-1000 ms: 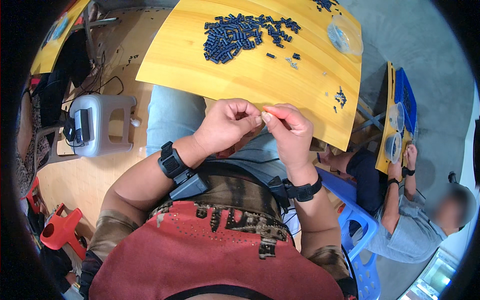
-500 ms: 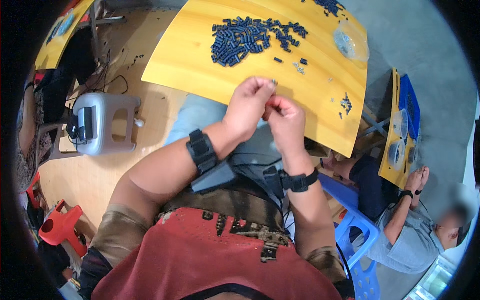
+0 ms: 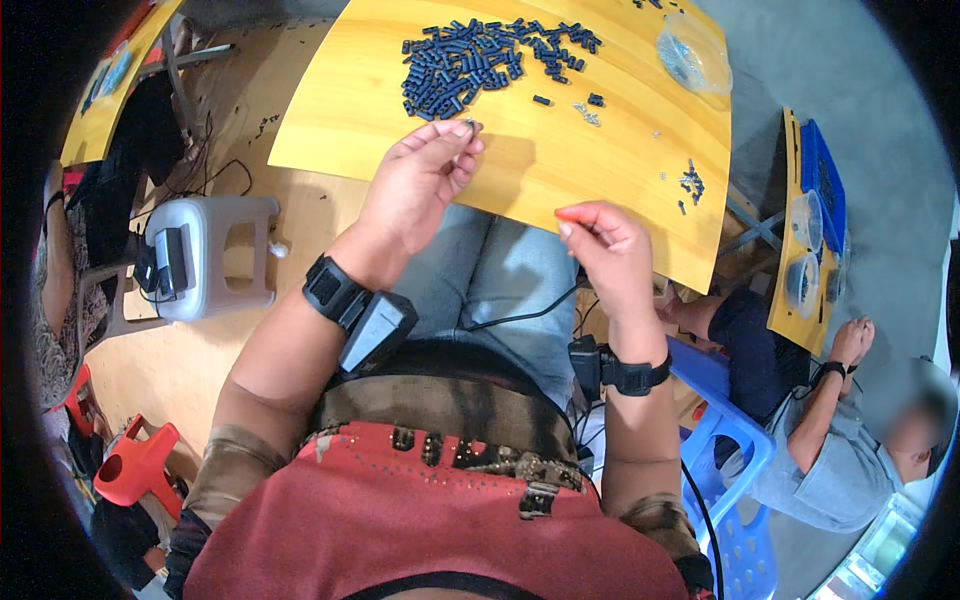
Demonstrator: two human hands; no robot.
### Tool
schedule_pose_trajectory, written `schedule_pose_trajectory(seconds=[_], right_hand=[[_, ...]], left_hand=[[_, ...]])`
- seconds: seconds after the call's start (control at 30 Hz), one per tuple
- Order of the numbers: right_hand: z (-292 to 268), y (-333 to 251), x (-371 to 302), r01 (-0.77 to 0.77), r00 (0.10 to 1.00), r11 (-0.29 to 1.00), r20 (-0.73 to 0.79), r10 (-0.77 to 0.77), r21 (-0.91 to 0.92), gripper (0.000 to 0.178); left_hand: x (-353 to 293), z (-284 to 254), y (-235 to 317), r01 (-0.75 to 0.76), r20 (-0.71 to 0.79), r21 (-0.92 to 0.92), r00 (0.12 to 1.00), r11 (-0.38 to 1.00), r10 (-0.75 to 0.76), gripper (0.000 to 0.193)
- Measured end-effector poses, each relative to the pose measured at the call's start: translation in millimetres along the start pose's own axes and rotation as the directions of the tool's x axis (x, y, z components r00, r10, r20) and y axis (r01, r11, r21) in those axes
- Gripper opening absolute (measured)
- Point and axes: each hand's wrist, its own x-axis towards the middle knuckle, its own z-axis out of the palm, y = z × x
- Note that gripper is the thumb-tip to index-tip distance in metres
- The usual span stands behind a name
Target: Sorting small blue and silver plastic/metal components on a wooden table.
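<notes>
My left hand (image 3: 425, 170) is over the near edge of the yellow table (image 3: 330, 110), just below a pile of small black cylindrical parts (image 3: 460, 70). Its thumb and forefinger pinch a tiny dark piece, mostly hidden by the fingertips. Off to the right, my right hand (image 3: 612, 245) is held at the table's front edge, apart from the left. Thumb and forefinger meet there, and whatever lies between them is too small to make out. A little heap of silvery metal bits (image 3: 587, 114) lies beyond, beside a few single black parts (image 3: 541, 100).
Small dark screws (image 3: 691, 182) are scattered at the table's right side. At its far right corner stands a clear bowl of small pieces (image 3: 692, 62). A seated co-worker (image 3: 825, 460) is at another yellow table on the right. A grey stool (image 3: 212, 258) stands on the left.
My hands have come apart. The left moved left toward the black pile with a tiny piece in its fingertips; the right moved right and slightly nearer me.
</notes>
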Motion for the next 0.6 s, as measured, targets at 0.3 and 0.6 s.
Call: schedule_pose_trajectory(seconds=[0.3,0.6], right_hand=[[-7,8,0,0.117,0.989,0.991,0.094,-0.11,-0.07,0.008],[4,-9,14,0.004,1.0,0.999,0.008,-0.005,0.032,0.006]], left_hand=[[-12,-9,-6,0.032,0.007,0.033,0.999,0.999,-0.033,0.012],[-6,-14,0,0.088,0.087,0.007,0.992,0.996,-0.088,0.012]])
